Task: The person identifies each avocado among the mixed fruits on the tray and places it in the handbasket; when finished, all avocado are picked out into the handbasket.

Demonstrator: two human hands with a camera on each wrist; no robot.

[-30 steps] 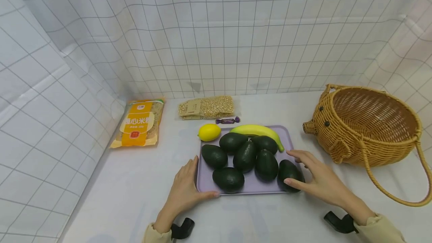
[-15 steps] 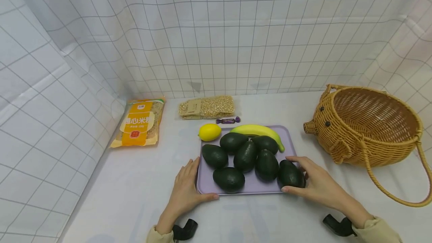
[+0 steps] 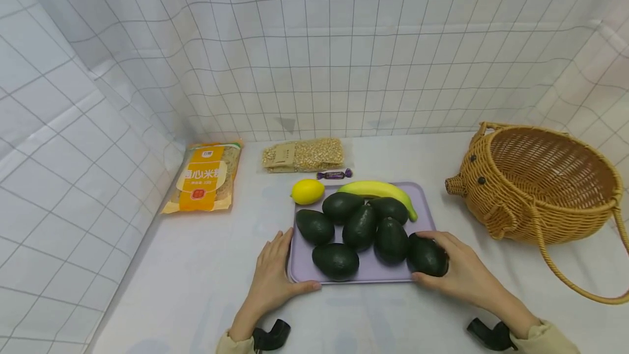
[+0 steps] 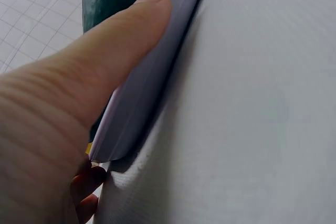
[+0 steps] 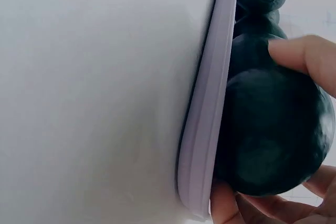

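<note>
A pale purple tray (image 3: pixel 371 274) holds several dark green avocados (image 3: pixel 336 261) and a yellow banana (image 3: pixel 375 188). My left hand (image 3: pixel 272 276) rests against the tray's left side and front-left corner, its thumb along the front edge; the left wrist view shows that thumb (image 4: pixel 126 40) over the rim. At the tray's front-right corner, my right hand (image 3: pixel 454 269) grips the rightmost avocado (image 3: pixel 426 254) between thumb and fingers. In the right wrist view this avocado (image 5: pixel 273 129) sits by the rim, with fingers below it and the thumb above.
A lemon (image 3: pixel 307 192) touches the tray's back-left corner. Behind are a wrapped candy (image 3: pixel 334 174) and a bag of yellow grains (image 3: pixel 309 155). An orange-labelled packet (image 3: pixel 203 178) lies at the left, and a wicker pig basket (image 3: pixel 535 184) with a looped handle stands at the right.
My right hand has closed round the rightmost avocado, which has tilted slightly and shifted a little. My left hand has stayed at the tray. The head view has shifted slightly.
</note>
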